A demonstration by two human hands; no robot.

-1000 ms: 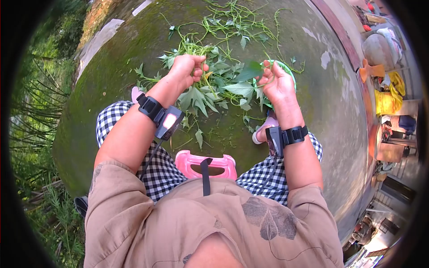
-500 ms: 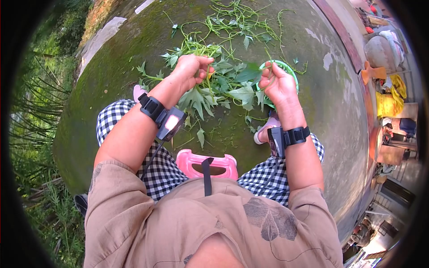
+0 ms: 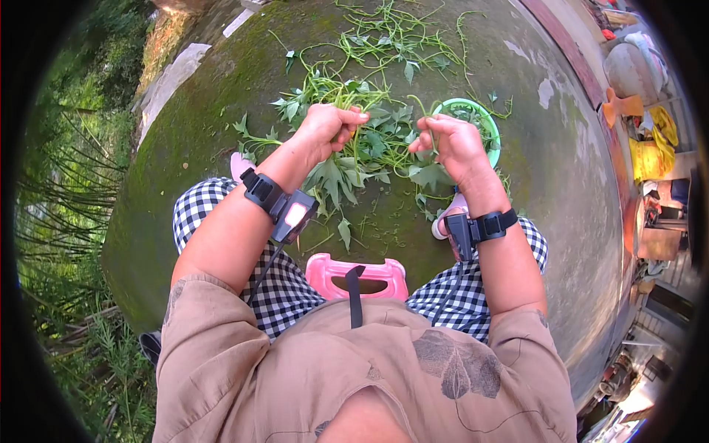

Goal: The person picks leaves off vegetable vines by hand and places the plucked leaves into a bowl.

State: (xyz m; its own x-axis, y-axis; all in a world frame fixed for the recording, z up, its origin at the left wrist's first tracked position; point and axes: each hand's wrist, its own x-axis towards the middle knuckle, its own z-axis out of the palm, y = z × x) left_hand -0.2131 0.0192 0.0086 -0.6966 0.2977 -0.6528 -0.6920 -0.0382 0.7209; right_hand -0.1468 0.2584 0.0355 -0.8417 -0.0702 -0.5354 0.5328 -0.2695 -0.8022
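Observation:
My left hand is closed round a bunch of green stems, with leaves hanging below it. Between the thumb and fingers of my right hand is a thin green stem whose curved tip rises above the fingers. Beneath and between both hands lies a pile of leafy vines on the mossy ground. A round light-green basket stands just behind my right hand, partly covered by it.
More loose vines spread over the ground beyond the pile. A pink plastic stool is between my knees. Household items and a yellow bag are at the far right; bushes line the left.
My right hand has moved inward from over the basket, uncovering more of it, and the large leaf beside its fingers now hangs lower. The whole view has shifted slightly.

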